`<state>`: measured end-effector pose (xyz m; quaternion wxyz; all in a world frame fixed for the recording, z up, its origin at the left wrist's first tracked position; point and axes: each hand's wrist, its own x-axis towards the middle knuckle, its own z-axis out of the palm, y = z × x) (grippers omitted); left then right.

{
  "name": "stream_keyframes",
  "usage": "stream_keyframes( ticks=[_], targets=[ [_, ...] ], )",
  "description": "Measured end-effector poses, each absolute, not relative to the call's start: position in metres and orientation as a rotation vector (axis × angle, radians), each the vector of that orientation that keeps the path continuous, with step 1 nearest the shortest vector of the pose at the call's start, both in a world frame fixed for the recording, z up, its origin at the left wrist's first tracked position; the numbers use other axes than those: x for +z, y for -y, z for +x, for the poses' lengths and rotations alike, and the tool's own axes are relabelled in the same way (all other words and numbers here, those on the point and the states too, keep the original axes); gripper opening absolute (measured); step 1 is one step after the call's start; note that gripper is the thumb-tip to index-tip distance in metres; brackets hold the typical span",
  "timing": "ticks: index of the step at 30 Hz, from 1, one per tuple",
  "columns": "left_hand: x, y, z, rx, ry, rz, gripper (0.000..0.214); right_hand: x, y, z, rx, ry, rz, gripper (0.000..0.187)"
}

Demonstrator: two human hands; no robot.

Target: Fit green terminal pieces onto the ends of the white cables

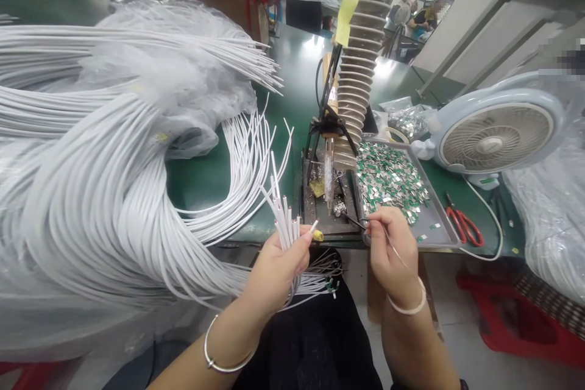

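"What does the left hand (pixel 274 268) keep there?"

"It is closed around a bunch of white cables (pixel 286 228), the thumb pressing them together. Their ends point up and forward, near the front edge of the green table (pixel 196 186)."

"And the right hand (pixel 393 250)?"

"Thumb and forefinger pinch a thin wire (pixel 394 248), which runs back along the hand toward the wrist. This hand is at the near edge of the metal tray (pixel 433 213), where many small green boards (pixel 386 173) lie in a heap. If the fingers touch also the dark rod (pixel 354 220) beside them, I cannot tell."

"I see something upright between the hands, a little farther."

"Yes, a soldering iron (pixel 329 170), its tip down, close to the ribbed hose (pixel 363 61). On the left side, a large bundle of cables (pixel 100 207) curves over the table."
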<state>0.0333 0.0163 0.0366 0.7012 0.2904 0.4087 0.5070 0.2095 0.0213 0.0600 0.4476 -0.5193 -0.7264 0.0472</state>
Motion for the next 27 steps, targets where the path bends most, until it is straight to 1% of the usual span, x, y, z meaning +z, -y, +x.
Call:
stream_keyframes(
  ticks=[6, 11, 14, 16, 22, 27],
  targets=[
    [0.04, -0.016, 0.037, 1.119, -0.863, 0.65, 0.016, 0.057, -0.011, 0.192, 0.233, 1.805, -1.24, 0.014],
    [0.042, -0.017, 0.037, 1.068, -0.898, 0.671, 0.027, 0.053, -0.011, 0.182, 0.261, 1.782, -1.206, 0.014],
    [0.043, -0.017, 0.038, 1.057, -0.881, 0.659, 0.029, 0.05, -0.009, 0.177, 0.328, 1.735, -1.23, 0.014],
    [0.043, -0.017, 0.038, 1.053, -0.87, 0.662, 0.028, 0.047, -0.007, 0.174, 0.378, 1.691, -1.242, 0.015],
    [0.048, -0.017, 0.04, 1.09, -0.861, 0.72, 0.014, 0.041, -0.006, 0.167, 0.473, 1.593, -1.251, 0.014],
    [0.055, -0.018, 0.04, 1.111, -0.864, 0.724, 0.011, 0.039, -0.005, 0.167, 0.527, 1.574, -1.239, 0.013]
  ],
)
